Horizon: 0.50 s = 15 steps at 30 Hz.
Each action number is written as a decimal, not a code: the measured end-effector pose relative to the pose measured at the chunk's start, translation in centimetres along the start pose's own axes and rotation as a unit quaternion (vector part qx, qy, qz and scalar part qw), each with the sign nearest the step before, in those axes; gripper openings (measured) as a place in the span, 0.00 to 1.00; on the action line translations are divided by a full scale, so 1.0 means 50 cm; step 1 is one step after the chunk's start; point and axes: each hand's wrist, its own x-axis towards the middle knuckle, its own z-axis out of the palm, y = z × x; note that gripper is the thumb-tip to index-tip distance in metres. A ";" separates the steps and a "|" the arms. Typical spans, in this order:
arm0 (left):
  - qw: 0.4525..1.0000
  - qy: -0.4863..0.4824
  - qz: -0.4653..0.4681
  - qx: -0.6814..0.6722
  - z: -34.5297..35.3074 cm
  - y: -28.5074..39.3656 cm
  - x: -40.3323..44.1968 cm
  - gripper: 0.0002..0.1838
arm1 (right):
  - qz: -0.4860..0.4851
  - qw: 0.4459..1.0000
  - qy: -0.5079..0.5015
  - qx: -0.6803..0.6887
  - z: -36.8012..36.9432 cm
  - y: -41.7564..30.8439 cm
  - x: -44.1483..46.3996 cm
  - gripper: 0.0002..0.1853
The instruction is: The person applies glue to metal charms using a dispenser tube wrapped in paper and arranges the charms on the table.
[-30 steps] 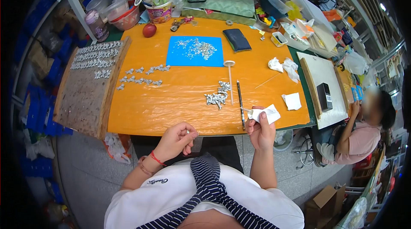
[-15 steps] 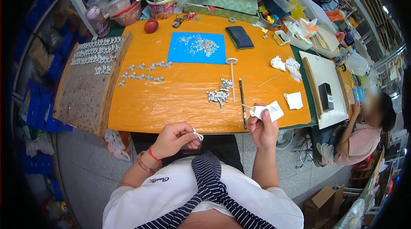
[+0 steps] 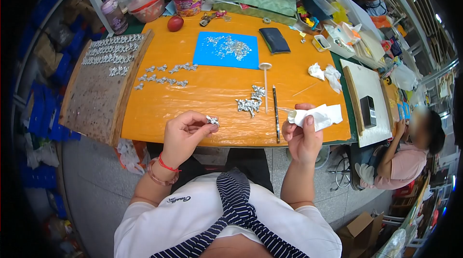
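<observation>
My left hand (image 3: 185, 135) pinches a small shiny silver figure-like piece (image 3: 212, 121) between thumb and fingertips, above the table's near edge. To its right, my right hand (image 3: 305, 140) is closed around a crumpled white tissue (image 3: 316, 117). A thin pale tip (image 3: 286, 110) juts left from that tissue; what it belongs to is hidden. Between the hands lies a clump of silver pieces (image 3: 249, 105), beside a white stick with a round disc end (image 3: 265, 84) and a dark pencil (image 3: 276, 118). Similar silver pieces (image 3: 164, 80) form loose rows farther left.
A blue mat (image 3: 205, 55) bears tiny silver bits on the orange table (image 3: 217, 84). A board with rows of silver pieces (image 3: 91, 94) stands left. A plum-like fruit (image 3: 175, 23), a dark pouch (image 3: 274, 41) and tissues (image 3: 332, 75) lie farther back. A person (image 3: 405, 156) sits at right.
My left hand has moved forward and slightly left with the silver piece, now over the table edge. My right hand has shifted a little right, its tissue now overlapping where another tissue lay.
</observation>
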 end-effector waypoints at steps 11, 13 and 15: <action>1.000 0.012 0.012 -0.002 0.010 0.005 0.007 0.06 | -0.025 0.998 0.011 -0.052 0.014 0.003 -0.013 0.20; 0.997 0.004 0.067 0.035 0.009 -0.004 0.008 0.07 | -0.027 0.997 0.008 -0.070 0.008 0.004 -0.017 0.19; 0.997 0.001 0.071 0.021 0.012 0.000 0.009 0.07 | -0.026 0.996 0.003 -0.088 0.006 0.005 -0.021 0.18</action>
